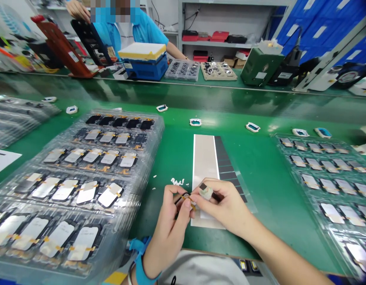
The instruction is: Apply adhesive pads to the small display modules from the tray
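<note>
In the middle of the bench, my left hand (175, 223) is closed around a small screen module (185, 196) with a black edge and orange flex strips. Its fingers cover much of the module. My right hand (226, 204) is also closed, its thumb and fingertip meeting the module's right side. Out of that hand sticks a pale, wrapped-looking stub (205, 191) with a dark square end; its kind is unclear. Beneath both hands lies a beige strip sheet (205, 158), beside a sheet of dark rectangular pieces (227, 158). Small white scraps (177, 182) lie near my left fingers.
Stacked clear trays (147, 158) of screen modules stand at left, and another module tray (315, 190) at right. Several white-rimmed oval parts (195, 122) line the back of the bench. Beyond the raised shelf, with its blue box (145, 65), a person in a blue shirt (150, 27) works.
</note>
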Motion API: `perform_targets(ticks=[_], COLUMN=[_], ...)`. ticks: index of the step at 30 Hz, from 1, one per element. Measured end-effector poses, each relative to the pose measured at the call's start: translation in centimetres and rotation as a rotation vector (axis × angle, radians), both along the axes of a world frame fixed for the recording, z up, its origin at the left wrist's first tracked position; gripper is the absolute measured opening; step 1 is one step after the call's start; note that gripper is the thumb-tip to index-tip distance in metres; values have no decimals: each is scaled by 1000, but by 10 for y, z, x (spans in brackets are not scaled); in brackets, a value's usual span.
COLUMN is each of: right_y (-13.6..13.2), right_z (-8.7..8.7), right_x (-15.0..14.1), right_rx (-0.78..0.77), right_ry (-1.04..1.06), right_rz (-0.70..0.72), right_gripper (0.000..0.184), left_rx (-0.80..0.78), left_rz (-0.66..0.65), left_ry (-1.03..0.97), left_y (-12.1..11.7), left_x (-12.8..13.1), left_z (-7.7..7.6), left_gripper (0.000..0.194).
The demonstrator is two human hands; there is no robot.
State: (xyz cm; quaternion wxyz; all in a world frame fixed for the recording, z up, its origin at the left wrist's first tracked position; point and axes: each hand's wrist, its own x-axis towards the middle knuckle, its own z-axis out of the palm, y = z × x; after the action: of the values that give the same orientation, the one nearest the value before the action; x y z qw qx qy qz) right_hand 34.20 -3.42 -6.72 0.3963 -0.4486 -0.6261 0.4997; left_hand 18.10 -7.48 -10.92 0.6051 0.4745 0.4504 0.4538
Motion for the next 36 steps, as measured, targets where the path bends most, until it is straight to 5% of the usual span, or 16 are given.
perform_targets(ticks=[12,19,23,28,36], right_y=[-1,-20,-47,-70,-69], right_z=[-1,7,-12,-42,-43], right_x=[-3,29,24,6,3], right_rx=[-224,109,98,62,-64], right_ry=[125,111,47,5,57], right_rz=[13,-279,-336,-377,-408], right_gripper=[23,42,38,10,12], left_rx=[19,138,289,413,436], left_rz=[-1,45,-16,-22,-9], left_ry=[37,223,538,762,781], left_y=[3,6,10,10,10], left_x=[1,2,5,8,8], left_z=[6,12,14,14,15], left_gripper=[20,13,10,6,4])
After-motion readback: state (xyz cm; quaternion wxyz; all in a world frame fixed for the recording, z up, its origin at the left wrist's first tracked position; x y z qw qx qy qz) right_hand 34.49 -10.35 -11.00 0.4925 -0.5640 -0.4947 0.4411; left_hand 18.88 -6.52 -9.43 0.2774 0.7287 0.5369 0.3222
